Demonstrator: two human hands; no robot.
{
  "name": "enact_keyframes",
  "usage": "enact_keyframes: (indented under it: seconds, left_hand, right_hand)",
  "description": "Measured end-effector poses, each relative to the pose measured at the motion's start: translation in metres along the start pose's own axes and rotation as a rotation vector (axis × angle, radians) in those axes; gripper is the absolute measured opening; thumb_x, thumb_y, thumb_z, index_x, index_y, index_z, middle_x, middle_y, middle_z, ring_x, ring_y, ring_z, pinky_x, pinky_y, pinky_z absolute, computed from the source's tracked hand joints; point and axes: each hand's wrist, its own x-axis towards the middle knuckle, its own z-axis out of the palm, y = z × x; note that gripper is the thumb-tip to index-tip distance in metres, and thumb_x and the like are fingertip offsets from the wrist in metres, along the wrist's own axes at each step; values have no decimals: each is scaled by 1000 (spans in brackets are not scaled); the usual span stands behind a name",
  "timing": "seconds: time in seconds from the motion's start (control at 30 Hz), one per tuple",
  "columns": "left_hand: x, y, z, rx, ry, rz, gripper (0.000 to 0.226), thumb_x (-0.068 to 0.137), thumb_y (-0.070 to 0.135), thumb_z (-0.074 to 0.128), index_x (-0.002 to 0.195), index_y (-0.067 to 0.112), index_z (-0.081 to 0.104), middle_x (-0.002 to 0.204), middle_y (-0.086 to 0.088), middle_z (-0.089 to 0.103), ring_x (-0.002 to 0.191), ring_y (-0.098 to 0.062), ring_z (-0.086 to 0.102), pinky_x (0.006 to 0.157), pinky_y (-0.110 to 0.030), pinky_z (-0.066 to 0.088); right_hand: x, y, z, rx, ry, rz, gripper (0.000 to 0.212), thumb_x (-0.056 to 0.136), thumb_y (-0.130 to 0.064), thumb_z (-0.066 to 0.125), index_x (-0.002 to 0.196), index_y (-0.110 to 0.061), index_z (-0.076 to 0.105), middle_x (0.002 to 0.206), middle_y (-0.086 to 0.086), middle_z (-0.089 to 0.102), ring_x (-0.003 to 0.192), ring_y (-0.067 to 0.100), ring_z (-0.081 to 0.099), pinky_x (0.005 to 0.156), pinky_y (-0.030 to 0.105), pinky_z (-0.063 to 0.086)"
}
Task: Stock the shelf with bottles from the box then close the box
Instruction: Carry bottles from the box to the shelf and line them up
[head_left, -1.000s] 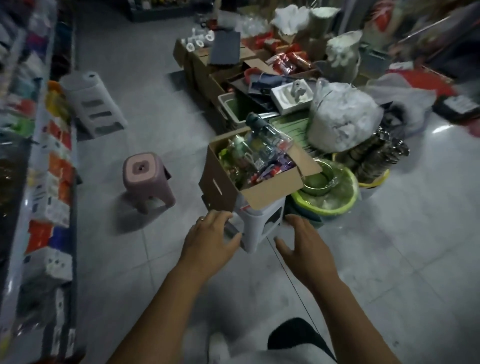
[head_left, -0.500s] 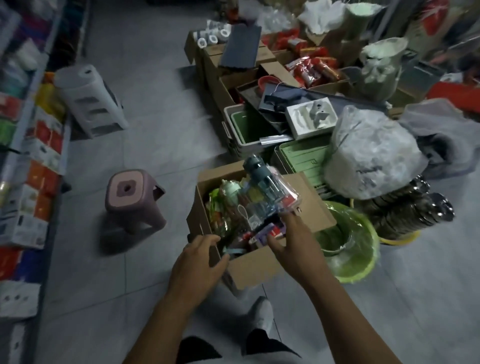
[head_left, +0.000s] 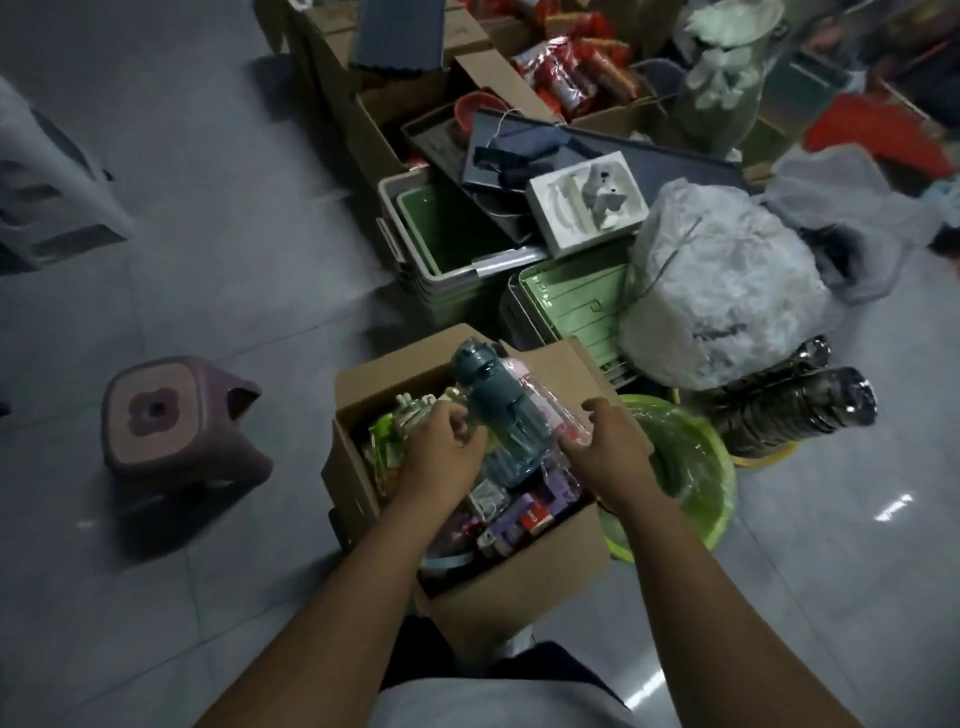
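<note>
An open cardboard box (head_left: 524, 582) stands on the floor in front of me, full of wrapped bottles and small packs. A blue-grey bottle (head_left: 498, 410) in clear plastic wrap lies on top, cap pointing away. My left hand (head_left: 441, 447) grips the bottle's left side with curled fingers. On the bottle's right side, my right hand (head_left: 602, 447) pinches the plastic wrap. A pink bottle (head_left: 524, 376) lies just behind it. No shelf is in view.
A purple stool (head_left: 171, 431) stands to the left of the box. Right of the box sit a green basin (head_left: 680, 467), dark stacked bowls (head_left: 784, 410) and a white plastic bag (head_left: 717, 280). Green bins (head_left: 447, 244) and more cartons crowd the floor behind.
Both hands moved forward from the box's near edge into the box and took hold of the blue-grey bottle. The view came closer and tilted down over the box.
</note>
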Motion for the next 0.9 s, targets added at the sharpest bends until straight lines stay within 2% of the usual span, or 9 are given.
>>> enact_keyframes:
  seconds: [0.17, 0.3, 0.4, 0.5, 0.6, 0.7, 0.77, 0.83, 0.9]
  left_hand:
    - [44, 10, 19, -102, -93, -206, 52, 94, 34, 68, 135, 12, 43, 125, -8, 62, 99, -16, 60, 73, -23, 44]
    - [68, 15, 43, -166, -99, -386, 81, 91, 48, 68, 149, 8, 28, 142, -14, 55, 121, -28, 60, 81, -28, 50]
    - [83, 19, 63, -231, -79, -483, 112, 74, 66, 73, 154, 12, 16, 146, -17, 51, 126, -35, 58, 101, -45, 52]
    - [92, 24, 83, -227, -44, -546, 137, 56, 78, 72, 158, 18, 2, 151, -18, 45, 131, -39, 53, 104, -54, 50]
    - [93, 29, 100, -230, 69, -547, 119, 75, 57, 80, 157, 15, 4, 153, -18, 41, 136, -39, 47, 108, -55, 45]
    - [97, 27, 111, -271, 135, -567, 109, 79, 46, 80, 155, 17, 8, 151, -18, 43, 132, -38, 50, 105, -52, 48]
    - [98, 26, 111, -308, 151, -592, 102, 79, 42, 81, 152, 18, 14, 145, -17, 49, 122, -35, 57, 94, -47, 54]
    - [95, 21, 105, -360, 162, -604, 90, 79, 40, 80, 148, 18, 26, 134, -13, 57, 101, -24, 64, 72, -34, 54]
    - [87, 17, 92, -415, 162, -616, 76, 79, 42, 79, 140, 17, 40, 119, -8, 63, 85, -16, 66, 56, -26, 48]
  right_hand:
    - [36, 4, 15, -33, -77, 76, 53, 95, -27, 67, 142, -13, 47, 136, 14, 55, 116, 27, 57, 91, 36, 48]
    - [69, 15, 20, -119, -248, 46, 76, 90, -34, 75, 153, -16, 35, 144, 13, 49, 125, 31, 52, 104, 47, 48]
    - [91, 25, 25, -145, -366, 22, 86, 84, -35, 80, 155, -19, 33, 145, 12, 49, 123, 29, 54, 105, 49, 50]
    - [103, 33, 30, -168, -463, -15, 90, 82, -26, 83, 155, -17, 32, 143, 13, 49, 125, 30, 54, 105, 44, 49]
    - [109, 38, 39, -153, -484, -42, 97, 81, -21, 84, 157, -14, 24, 141, 16, 49, 125, 34, 55, 103, 45, 50]
    - [113, 48, 53, -111, -445, -67, 101, 80, -24, 84, 158, -20, 19, 132, 14, 53, 117, 33, 60, 95, 46, 54]
    - [113, 52, 57, -50, -420, -57, 101, 80, -27, 83, 158, -22, 19, 132, 11, 52, 115, 30, 59, 96, 47, 54]
    - [110, 49, 53, 15, -409, -29, 97, 82, -27, 81, 158, -16, 21, 134, 13, 47, 117, 30, 54, 98, 46, 52]
    - [106, 47, 48, 75, -399, 18, 84, 79, -26, 82, 147, -14, 33, 128, 11, 49, 110, 27, 56, 87, 38, 55]
